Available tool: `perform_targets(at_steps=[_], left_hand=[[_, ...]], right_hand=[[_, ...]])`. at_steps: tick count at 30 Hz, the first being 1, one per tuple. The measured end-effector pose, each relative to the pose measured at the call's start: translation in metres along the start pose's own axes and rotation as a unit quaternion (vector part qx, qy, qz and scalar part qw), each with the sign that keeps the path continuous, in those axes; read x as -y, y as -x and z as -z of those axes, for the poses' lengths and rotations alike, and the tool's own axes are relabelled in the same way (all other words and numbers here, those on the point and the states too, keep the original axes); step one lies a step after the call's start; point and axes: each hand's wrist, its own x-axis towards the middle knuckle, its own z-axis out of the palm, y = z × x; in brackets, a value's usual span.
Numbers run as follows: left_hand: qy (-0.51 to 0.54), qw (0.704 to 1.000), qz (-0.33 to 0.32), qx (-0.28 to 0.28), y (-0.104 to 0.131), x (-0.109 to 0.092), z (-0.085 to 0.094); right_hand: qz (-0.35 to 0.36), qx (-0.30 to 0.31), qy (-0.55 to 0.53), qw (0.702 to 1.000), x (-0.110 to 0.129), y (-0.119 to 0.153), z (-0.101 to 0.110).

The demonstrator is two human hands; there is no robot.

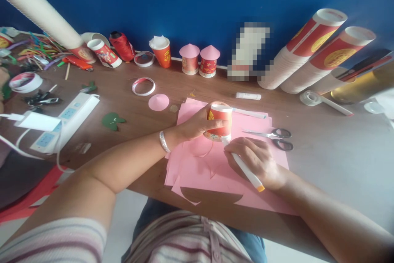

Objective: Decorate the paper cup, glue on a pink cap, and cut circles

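Observation:
My left hand (201, 125) is wrapped round a short red paper cup (222, 120) with gold print and a pale patterned band near its lower rim. In my right hand (254, 156) is a white marker (248, 172) with an orange end; its tip meets or nearly meets the cup's lower edge. Both hands are over a stack of pink paper (200, 168), whose near edge has curved cut-outs. Black-handled scissors (273, 133) lie partly open on the paper's right side.
Behind stand two small cups with pink cone tops (189, 58), a glue stick (248, 96) and a pink cone (159, 102). Stacked cups (295, 49) lean at the right. At the left are a power strip (69, 119), tape rolls (143, 86) and a green paper piece (112, 121).

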Motion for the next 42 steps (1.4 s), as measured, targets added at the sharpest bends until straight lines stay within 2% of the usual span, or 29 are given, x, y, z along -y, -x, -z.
perform_targets(at_steps=[13,29,37,42], left_hand=[[-0.002,1.000,0.002,-0.009,-0.0002,0.0024,0.0024],[0.002,0.999,-0.022,0.026,-0.0001,0.0008,0.0022],[0.002,1.000,-0.010,-0.006,-0.0012,0.0028,0.0027],[0.004,1.000,-0.016,0.010,-0.0021,0.0017,0.0028]], right_hand=[[0.013,0.001,0.001,1.000,-0.0006,-0.0018,0.0008],[0.003,-0.014,-0.002,1.000,-0.0012,-0.0018,0.0003],[0.004,-0.008,-0.002,1.000,-0.0002,0.0001,-0.0010],[0.000,-0.010,0.000,1.000,0.0001,0.0008,-0.0010]])
